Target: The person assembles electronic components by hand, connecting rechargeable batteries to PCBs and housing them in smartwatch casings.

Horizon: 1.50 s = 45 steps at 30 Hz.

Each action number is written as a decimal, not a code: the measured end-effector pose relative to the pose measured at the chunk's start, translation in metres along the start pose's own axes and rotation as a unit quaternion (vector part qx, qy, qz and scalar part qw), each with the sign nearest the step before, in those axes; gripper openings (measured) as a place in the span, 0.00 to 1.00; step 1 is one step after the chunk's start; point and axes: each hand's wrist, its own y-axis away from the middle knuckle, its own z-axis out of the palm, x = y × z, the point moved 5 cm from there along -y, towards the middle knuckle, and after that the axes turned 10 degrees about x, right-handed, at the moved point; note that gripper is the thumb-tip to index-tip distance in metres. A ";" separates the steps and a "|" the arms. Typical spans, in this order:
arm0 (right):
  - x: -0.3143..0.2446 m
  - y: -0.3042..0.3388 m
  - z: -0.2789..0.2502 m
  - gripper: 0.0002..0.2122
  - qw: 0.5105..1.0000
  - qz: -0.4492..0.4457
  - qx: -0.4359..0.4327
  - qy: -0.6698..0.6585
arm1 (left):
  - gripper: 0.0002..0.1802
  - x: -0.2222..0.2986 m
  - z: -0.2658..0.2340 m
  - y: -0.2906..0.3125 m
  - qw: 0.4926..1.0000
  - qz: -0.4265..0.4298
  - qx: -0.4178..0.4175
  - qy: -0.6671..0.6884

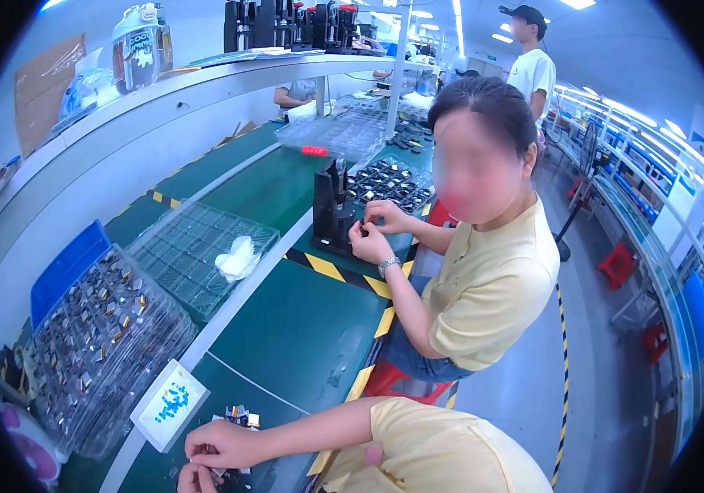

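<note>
At the lower left, my right hand (227, 444) reaches over the green bench with thumb and fingers pinched together. Just below it is my left hand (196, 478), partly cut off by the picture's lower edge, its fingers closed and meeting the right fingertips. What they pinch is too small to make out. Under and beside my right hand lies a small pile of dark and silvery parts (241, 416). Close by, a white tray (148, 433) holds several small bright-blue pieces (174, 400).
Stacked clear trays (173, 316) full of small parts stand left, with a blue bin (68, 275) behind. An empty-celled clear tray (196, 238) bears a crumpled white bag (237, 259). A co-worker (491, 287) in yellow handles something beside a black press fixture (333, 205).
</note>
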 end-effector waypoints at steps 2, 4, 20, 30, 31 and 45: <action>0.002 0.001 0.003 0.06 1.000 0.013 -0.008 -0.019 | 0.09 -0.001 -0.001 0.002 0.999 0.038 0.009 -0.028; 0.004 0.002 0.007 0.07 0.999 0.021 -0.017 -0.020 | 0.10 0.000 -0.003 0.003 0.993 0.097 0.021 -0.065; 0.007 0.002 0.000 0.05 0.999 -0.022 -0.029 -0.031 | 0.03 -0.031 -0.008 0.005 0.996 0.009 -0.009 0.085; -0.020 0.005 -0.007 0.05 0.956 -0.247 -0.004 0.160 | 0.03 -0.019 -0.003 0.005 0.994 0.094 -0.008 -0.048; -0.019 0.005 -0.006 0.05 0.957 -0.245 -0.009 0.154 | 0.03 -0.013 -0.003 0.005 0.995 0.089 -0.003 -0.052; 0.044 -0.066 -0.064 0.06 0.918 -0.122 0.186 0.329 | 0.06 -0.003 -0.007 -0.010 0.998 0.000 -0.047 -0.049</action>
